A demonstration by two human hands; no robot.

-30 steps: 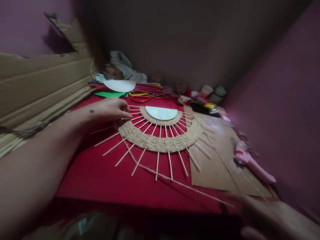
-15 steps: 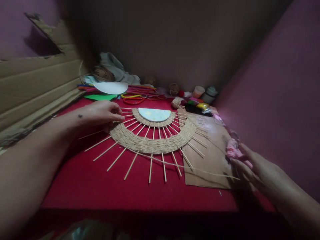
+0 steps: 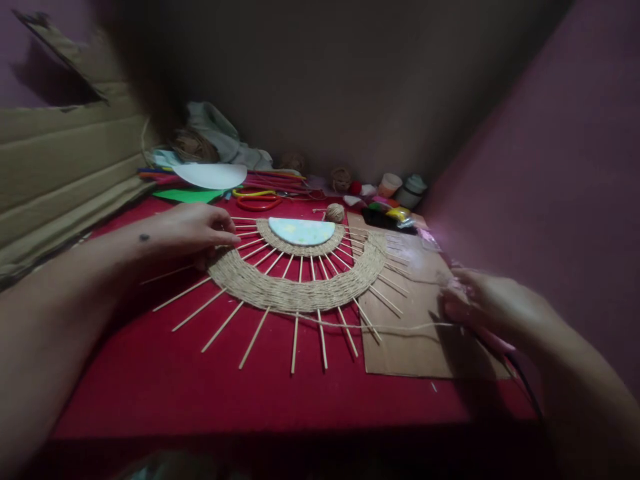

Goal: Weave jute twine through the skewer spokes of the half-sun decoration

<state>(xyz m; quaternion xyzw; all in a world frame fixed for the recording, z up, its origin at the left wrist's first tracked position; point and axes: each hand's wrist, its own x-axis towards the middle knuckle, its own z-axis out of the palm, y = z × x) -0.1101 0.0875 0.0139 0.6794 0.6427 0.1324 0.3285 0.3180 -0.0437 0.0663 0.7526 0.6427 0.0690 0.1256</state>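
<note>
My left hand (image 3: pixel 203 230) is closed on the left end of a half-round woven piece. Its wide twine band (image 3: pixel 295 293) runs over and under thin wooden sticks (image 3: pixel 255 337) that fan out. At the centre, a pale blue half-disc (image 3: pixel 303 231) is edged by a narrower woven band. A loose strand of twine (image 3: pixel 390 328) leads from the outer edge to my right hand (image 3: pixel 495 300). Blurred, with fingers drawn together, that hand is raised by the right wall. Pink material shows beside its fingers.
A brown cardboard sheet (image 3: pixel 430 350) lies under the right sticks on the red table cover (image 3: pixel 200 400). Behind are a twine ball (image 3: pixel 335 213), scissors (image 3: pixel 257 201), a white half-disc (image 3: pixel 213 176) and cups (image 3: pixel 411 191). Folded cardboard (image 3: pixel 65 153) stands at left, a wall at right.
My right hand has risen and moved slightly left, and the twine strand has lifted with it. The small twine ball has shifted left. My left hand keeps its hold while the view turns slightly.
</note>
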